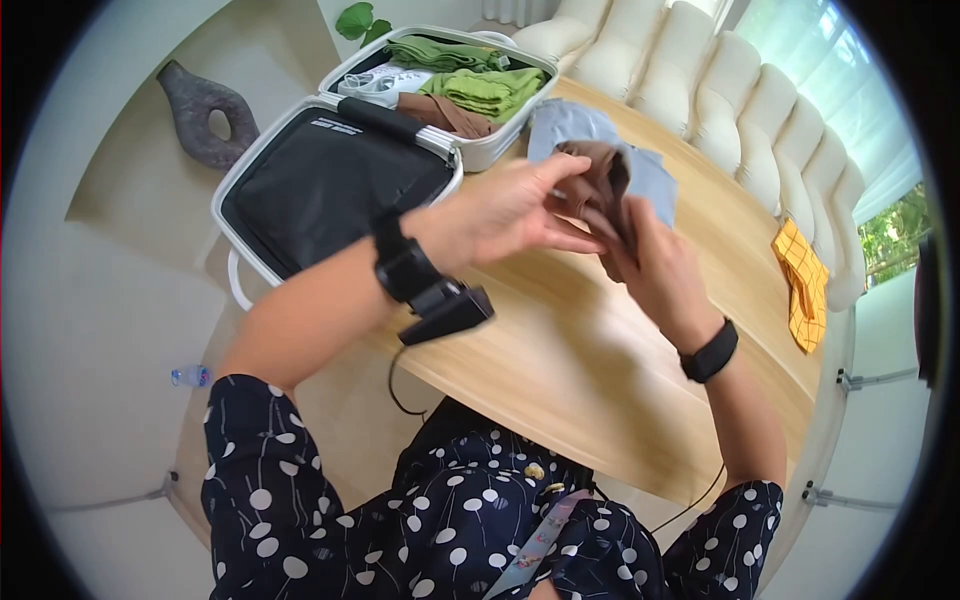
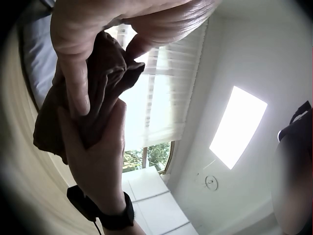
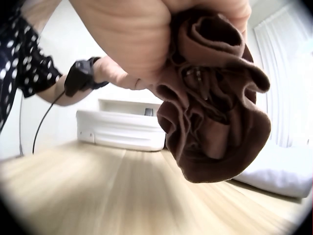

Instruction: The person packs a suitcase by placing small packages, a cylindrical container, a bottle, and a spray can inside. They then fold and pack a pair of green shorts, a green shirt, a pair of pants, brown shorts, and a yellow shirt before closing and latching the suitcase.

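Both hands hold a bundled brown cloth [image 1: 607, 168] above the table, its soft folds curling into a loose roll with an opening, as the right wrist view shows. My right hand [image 1: 660, 265] grips the bundle from the near right side, thumb along its edge. From the left, my left hand [image 1: 500, 210] has the cloth between its thumb and fingers; in the left wrist view one left finger [image 2: 78, 93] lies along the folds. Just behind the bundle, a light blue-grey garment [image 1: 655, 183] lies spread on the table, partly hidden by the cloth and hands.
An open white suitcase [image 1: 490, 150] stands at the table's far left, holding folded green clothes [image 1: 500, 92], a brown garment [image 1: 445, 116] and white items [image 1: 385, 82]. Toward the right edge of the wooden table [image 1: 530, 340] lies a yellow checked cloth [image 1: 802, 285]. A cream sofa [image 1: 640, 50] stands behind.
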`<control>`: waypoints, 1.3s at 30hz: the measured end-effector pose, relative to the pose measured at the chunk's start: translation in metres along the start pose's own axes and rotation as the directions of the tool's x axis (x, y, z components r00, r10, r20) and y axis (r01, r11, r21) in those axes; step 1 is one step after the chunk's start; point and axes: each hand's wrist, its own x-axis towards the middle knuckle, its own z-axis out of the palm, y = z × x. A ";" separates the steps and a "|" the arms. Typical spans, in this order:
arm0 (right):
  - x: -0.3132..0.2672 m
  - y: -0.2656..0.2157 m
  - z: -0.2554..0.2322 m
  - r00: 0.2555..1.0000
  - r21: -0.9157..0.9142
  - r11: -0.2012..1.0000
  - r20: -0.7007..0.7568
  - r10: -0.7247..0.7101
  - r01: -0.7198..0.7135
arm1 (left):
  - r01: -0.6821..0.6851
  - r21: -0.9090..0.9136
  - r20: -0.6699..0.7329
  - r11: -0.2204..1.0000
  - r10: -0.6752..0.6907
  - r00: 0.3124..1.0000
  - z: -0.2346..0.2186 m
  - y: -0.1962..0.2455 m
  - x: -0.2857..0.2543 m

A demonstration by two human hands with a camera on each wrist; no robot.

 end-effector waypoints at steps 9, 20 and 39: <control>0.132 0.050 0.010 0.995 0.573 0.818 -0.097 0.019 0.040 | 0.049 0.997 -0.035 -0.061 0.209 0.977 -0.136 0.127 -0.001; 0.257 0.023 0.078 0.786 0.808 0.243 0.584 -0.203 -0.537 | 0.318 0.915 -0.330 -0.250 -0.009 0.944 -0.156 0.155 -0.002; 0.284 0.035 0.130 0.789 0.343 0.938 0.589 -0.176 -0.046 | -0.266 0.886 0.380 -0.380 0.266 0.886 -0.166 0.137 0.014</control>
